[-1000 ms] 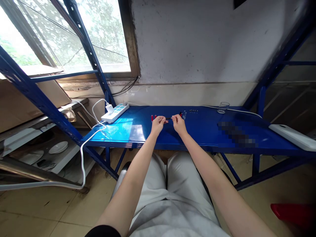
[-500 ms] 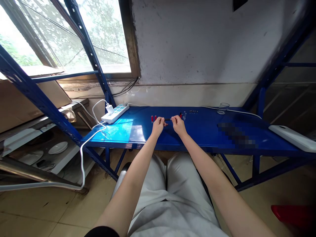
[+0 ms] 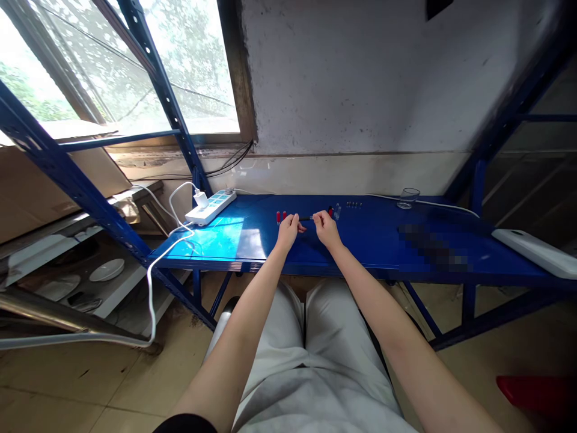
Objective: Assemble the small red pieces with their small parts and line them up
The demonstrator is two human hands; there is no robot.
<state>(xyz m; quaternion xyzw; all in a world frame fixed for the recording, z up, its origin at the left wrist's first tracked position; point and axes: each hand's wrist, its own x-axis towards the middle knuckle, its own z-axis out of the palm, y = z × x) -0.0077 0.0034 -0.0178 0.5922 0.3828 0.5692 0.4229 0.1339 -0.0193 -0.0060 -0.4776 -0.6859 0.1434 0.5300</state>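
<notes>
Both hands meet over the middle of the blue table, at either end of a thin, dark, pen-like rod [image 3: 305, 218] held roughly level. My left hand [image 3: 289, 230] is closed around its left end. At the other end my right hand [image 3: 325, 227] pinches a small light tip with thumb and finger. Just left of my left hand stand two small red-topped pieces [image 3: 280, 217]. Behind my right hand are a small red and black piece [image 3: 330, 211] and some clear pieces [image 3: 338, 211], partly covered by the hand. They are too small to name.
Several tiny metallic bits [image 3: 354, 204] lie in a row farther back. A clear glass [image 3: 407, 198] stands at the back right. A blurred dark object [image 3: 433, 248] and a white device [image 3: 536, 251] lie to the right. A white power strip [image 3: 210, 207] is at the left.
Almost nothing differs. Both hands keep the rod in the same place, and the view has shifted only very slightly.
</notes>
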